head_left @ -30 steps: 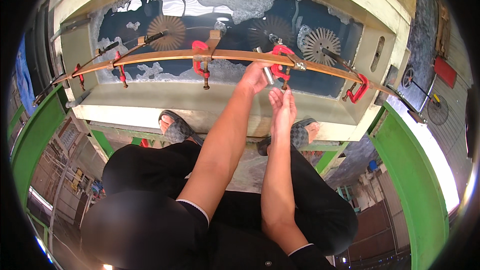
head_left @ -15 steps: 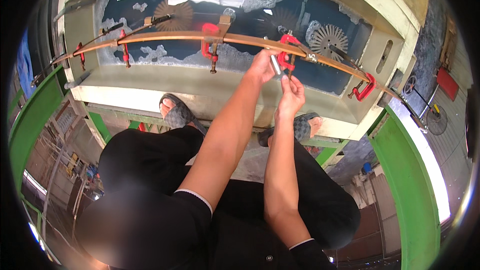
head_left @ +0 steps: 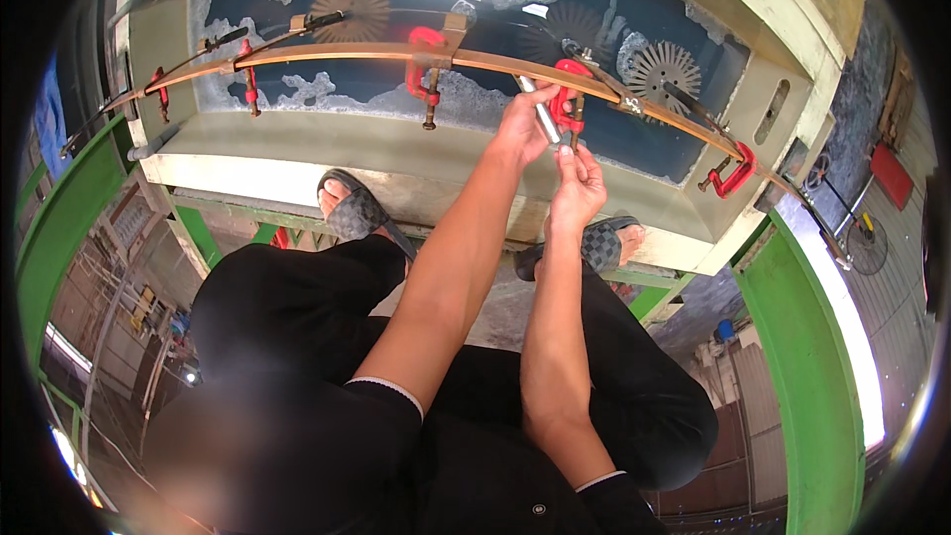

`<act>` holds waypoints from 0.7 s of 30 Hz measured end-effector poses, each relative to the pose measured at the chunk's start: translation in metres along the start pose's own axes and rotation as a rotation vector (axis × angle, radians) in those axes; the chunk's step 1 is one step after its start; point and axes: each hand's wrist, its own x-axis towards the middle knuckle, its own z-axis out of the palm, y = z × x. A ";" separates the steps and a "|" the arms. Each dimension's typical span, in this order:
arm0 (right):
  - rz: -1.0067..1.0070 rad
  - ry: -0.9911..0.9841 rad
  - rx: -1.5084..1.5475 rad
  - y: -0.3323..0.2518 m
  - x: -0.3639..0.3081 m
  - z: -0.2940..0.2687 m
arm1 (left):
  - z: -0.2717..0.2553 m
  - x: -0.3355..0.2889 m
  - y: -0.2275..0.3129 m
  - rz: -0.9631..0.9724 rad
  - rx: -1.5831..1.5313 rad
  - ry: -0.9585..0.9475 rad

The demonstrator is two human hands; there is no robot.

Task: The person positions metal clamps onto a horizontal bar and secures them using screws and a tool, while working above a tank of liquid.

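A long curved copper-coloured bar [head_left: 371, 51] crosses in front of me with several red C-clamps on it. My left hand [head_left: 521, 127] is closed around a slim silver cylinder [head_left: 539, 111], its fingers reaching behind the bar beside a red C-clamp [head_left: 567, 101]. Just below that clamp, my right hand [head_left: 578, 190] pinches the lower end of the clamp's screw. Other red C-clamps hang from the bar: one to the left of my hands [head_left: 429, 64] and one near the right end [head_left: 733, 171]. Some fingertips are hidden behind the cylinder and clamp.
Beneath the bar lies a tank [head_left: 287, 160] of dark water with pale scum, holding slotted discs [head_left: 663, 71]. My sandalled feet [head_left: 359, 213] are near its front edge. Green steel beams [head_left: 800, 367] stand at either side; a red board and a fan lie far right.
The view has shifted slightly. The silver cylinder in my left hand stands out longer and its tilt has changed. The right hand stays at the clamp's screw.
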 end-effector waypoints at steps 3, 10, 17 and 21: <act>-0.088 0.100 -0.039 -0.002 -0.003 0.005 | 0.005 -0.003 -0.001 -0.008 -0.003 -0.009; 0.264 0.009 0.172 -0.022 -0.007 0.006 | 0.009 0.004 0.000 -0.053 0.027 0.020; -0.027 0.083 0.086 -0.015 -0.002 -0.001 | 0.029 0.000 -0.014 0.051 0.166 -0.019; -0.101 0.128 0.015 -0.012 -0.009 0.004 | 0.022 -0.002 -0.014 -0.052 0.020 -0.071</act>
